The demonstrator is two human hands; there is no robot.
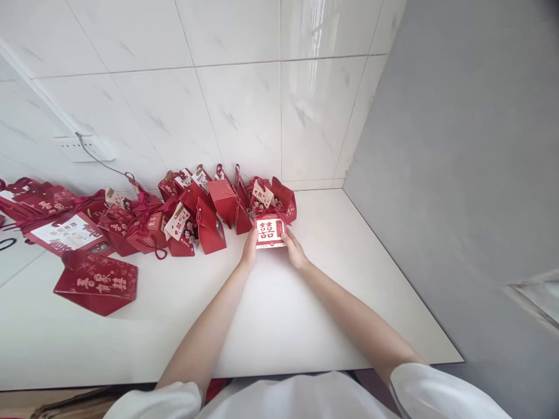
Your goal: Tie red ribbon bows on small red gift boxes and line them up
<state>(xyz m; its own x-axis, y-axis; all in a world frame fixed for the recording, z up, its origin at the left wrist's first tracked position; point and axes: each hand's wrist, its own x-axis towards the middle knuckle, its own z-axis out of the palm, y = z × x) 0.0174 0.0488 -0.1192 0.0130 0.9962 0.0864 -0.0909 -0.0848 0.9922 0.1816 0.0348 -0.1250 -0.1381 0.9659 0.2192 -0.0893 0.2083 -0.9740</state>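
A small red and white box with red characters on its face is held between my two hands, in front of the right end of a row of red gift boxes. My left hand presses against its left side, and my right hand grips its right side, with fingertips on the front face. Just behind it stand red boxes with a cream tag. To the left are more red boxes with ribbons and tags.
A red box lies apart at the left on the white table. Behind is a tiled wall with a socket strip and a grey cable. A grey panel borders the right side.
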